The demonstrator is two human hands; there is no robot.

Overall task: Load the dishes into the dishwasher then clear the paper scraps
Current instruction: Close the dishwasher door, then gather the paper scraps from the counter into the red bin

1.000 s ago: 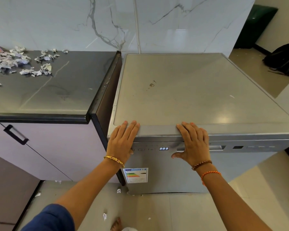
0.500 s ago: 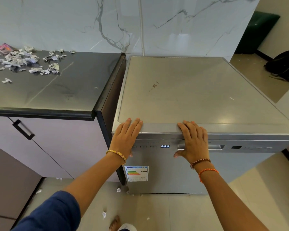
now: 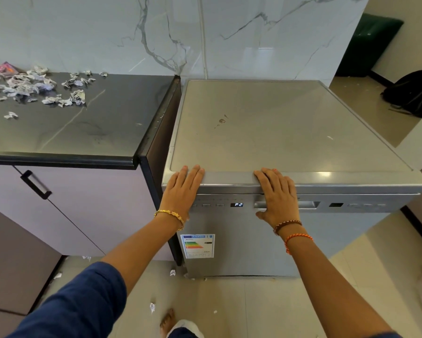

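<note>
Left hand (image 3: pixel 183 191) and right hand (image 3: pixel 277 195) lie flat, fingers extended, grip holding nothing, on closed grey steel dishwasher (image 3: pixel 278 132). Crumpled white paper scraps (image 3: pixel 34 89) on dark bench (image 3: pixel 102 128).

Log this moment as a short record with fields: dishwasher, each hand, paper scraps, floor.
dishwasher: door shut, display reads P2
left hand: flat on the front left edge of the top, holding nothing
right hand: flat over the front edge, above the door handle, holding nothing
paper scraps: scattered on the dark counter, far left, not yet cleared
floor: a few stray scraps
dishes: none in view
</note>
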